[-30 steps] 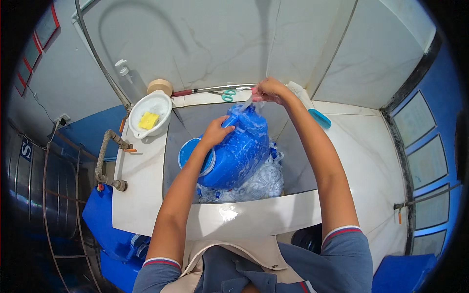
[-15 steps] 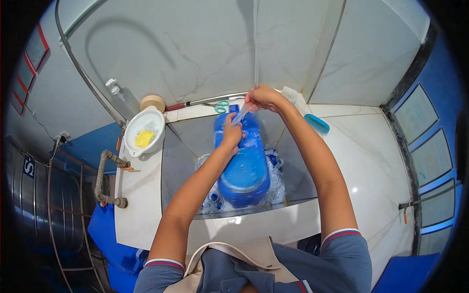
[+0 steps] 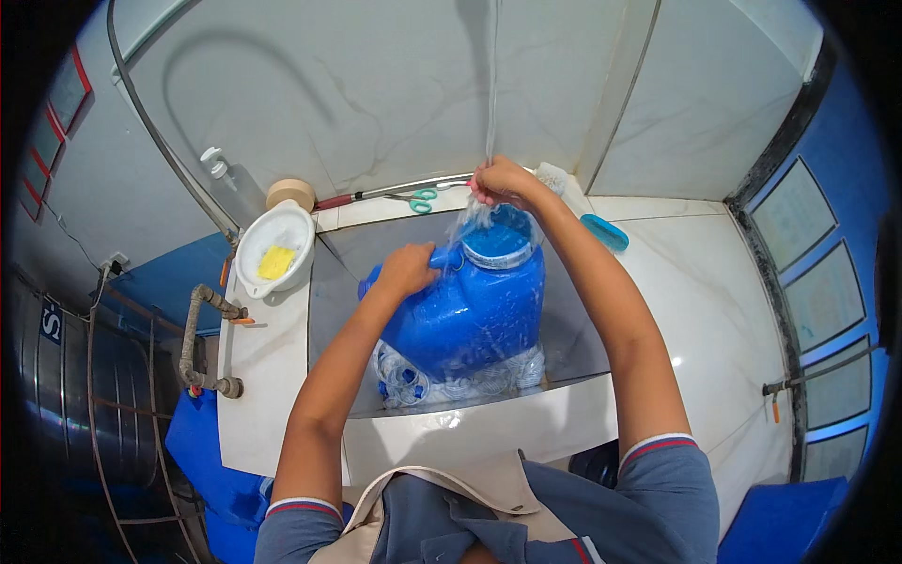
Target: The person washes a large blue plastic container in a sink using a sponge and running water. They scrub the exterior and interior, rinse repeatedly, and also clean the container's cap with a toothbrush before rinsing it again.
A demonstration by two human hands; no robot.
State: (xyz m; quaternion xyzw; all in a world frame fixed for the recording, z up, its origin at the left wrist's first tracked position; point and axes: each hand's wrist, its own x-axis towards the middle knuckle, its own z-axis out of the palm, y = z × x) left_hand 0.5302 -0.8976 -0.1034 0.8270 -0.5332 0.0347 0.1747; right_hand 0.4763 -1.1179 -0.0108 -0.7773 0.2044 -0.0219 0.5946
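Note:
A large blue plastic water jug (image 3: 470, 315) lies tilted over the grey sink (image 3: 578, 329), its wide round mouth facing up and away from me. My left hand (image 3: 411, 270) is closed round its handle, beside a short blue spout. Above the mouth, my right hand (image 3: 503, 183) grips a thin clear hose (image 3: 492, 85) that hangs down from above. Water splashes from that hand onto the jug's rim and spout. Suds streak the jug's side. Under it lies a heap of clear plastic pieces with blue parts (image 3: 404, 376), partly hidden by the jug.
On the left ledge stand a white basin (image 3: 305, 268) with a yellow sponge (image 3: 276, 263) and a pump bottle (image 3: 235, 188). Green-handled scissors (image 3: 423, 200) and a red-handled rod (image 3: 340, 200) lie along the back. A blue brush (image 3: 604, 233) rests at right. A pipe (image 3: 193, 329) rises at left.
The jug has turned so that its mouth shows near my right hand. My left hand has moved left from the hose to the jug's handle. My right hand still holds the hose.

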